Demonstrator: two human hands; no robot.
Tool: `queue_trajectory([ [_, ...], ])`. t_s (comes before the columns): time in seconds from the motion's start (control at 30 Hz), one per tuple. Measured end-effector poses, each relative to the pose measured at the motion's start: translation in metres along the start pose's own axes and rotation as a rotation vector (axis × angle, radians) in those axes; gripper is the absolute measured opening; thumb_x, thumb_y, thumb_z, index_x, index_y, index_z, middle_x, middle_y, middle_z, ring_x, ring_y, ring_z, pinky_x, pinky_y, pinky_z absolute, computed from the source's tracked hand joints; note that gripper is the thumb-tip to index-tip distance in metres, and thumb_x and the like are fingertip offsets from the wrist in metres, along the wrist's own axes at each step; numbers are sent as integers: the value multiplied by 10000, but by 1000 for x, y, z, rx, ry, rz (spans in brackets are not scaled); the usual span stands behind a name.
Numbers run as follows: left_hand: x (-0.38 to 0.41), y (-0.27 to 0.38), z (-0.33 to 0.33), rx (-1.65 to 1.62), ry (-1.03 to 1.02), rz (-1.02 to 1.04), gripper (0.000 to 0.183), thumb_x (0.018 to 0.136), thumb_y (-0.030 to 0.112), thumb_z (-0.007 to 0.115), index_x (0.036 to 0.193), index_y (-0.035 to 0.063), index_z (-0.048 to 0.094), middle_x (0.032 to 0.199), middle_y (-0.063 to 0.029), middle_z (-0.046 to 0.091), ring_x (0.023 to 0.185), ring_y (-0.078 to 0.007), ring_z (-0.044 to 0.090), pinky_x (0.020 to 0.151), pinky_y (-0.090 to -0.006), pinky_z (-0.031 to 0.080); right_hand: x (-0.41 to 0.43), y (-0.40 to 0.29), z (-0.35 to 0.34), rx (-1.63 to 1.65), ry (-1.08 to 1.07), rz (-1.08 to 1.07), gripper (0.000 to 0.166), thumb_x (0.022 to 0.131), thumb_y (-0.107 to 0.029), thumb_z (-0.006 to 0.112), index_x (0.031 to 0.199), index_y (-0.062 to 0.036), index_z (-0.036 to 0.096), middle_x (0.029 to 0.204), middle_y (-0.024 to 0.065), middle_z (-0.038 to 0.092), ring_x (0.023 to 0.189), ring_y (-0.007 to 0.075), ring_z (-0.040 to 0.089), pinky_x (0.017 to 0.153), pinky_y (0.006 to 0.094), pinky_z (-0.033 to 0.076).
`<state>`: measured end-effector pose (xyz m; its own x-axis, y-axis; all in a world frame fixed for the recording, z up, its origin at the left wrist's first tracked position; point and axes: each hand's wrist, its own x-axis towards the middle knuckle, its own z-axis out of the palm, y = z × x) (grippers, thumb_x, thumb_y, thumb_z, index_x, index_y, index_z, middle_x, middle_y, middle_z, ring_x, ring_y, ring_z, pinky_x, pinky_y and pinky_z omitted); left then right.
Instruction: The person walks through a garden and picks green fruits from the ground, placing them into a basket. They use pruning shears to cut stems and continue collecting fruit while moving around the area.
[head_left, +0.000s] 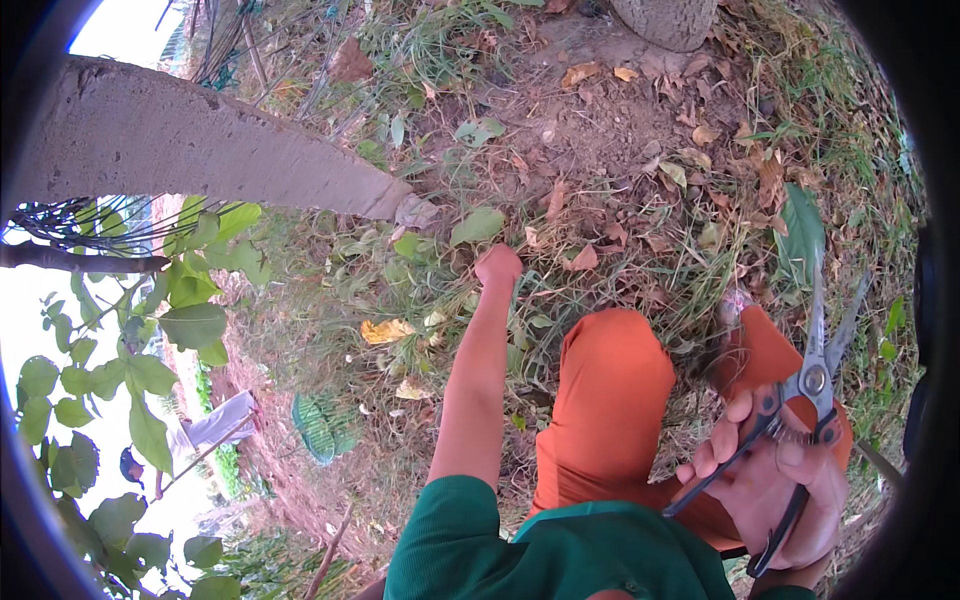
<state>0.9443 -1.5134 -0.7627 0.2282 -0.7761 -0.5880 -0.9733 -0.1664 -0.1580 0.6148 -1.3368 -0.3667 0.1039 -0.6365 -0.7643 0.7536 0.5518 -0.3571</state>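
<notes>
My right hand is closed around the dark handles of a pair of garden shears. Their long metal blades are spread apart and point away from me, above the grass. A coil spring shows between the handles. Low in the grass, my left hand is bent with its fingers down, beside a broad green leaf. Grass and the hand itself hide its fingertips, so whether it grips anything does not show. My knees in orange trousers are bent between the two arms.
A concrete post slants in from the left, its foot near my left hand. A tree trunk stands beyond bare soil. Leafy branches, green netting and a person with a long stick are at left.
</notes>
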Motion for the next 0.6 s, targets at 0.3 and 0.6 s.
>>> queue_trajectory([
  [0.3, -26, -16, 23, 8, 162, 244, 133, 776, 129, 564, 832, 61, 664, 875, -158, 685, 882, -304, 662, 785, -391, 505, 5, 4, 10, -13, 23, 121, 437, 726, -265, 607, 1089, -59, 479, 863, 131, 534, 880, 313, 553, 854, 514, 443],
  [0.6, -8, -13, 48, -25, 92, 245, 169, 790, 151, 548, 889, 70, 659, 885, -147, 685, 860, -308, 663, 760, -402, 519, 21, 7, -5, 121, 73, 60, 463, 735, -254, 599, 1124, -33, 480, 929, 149, 562, 944, 315, 579, 936, 484, 441],
])
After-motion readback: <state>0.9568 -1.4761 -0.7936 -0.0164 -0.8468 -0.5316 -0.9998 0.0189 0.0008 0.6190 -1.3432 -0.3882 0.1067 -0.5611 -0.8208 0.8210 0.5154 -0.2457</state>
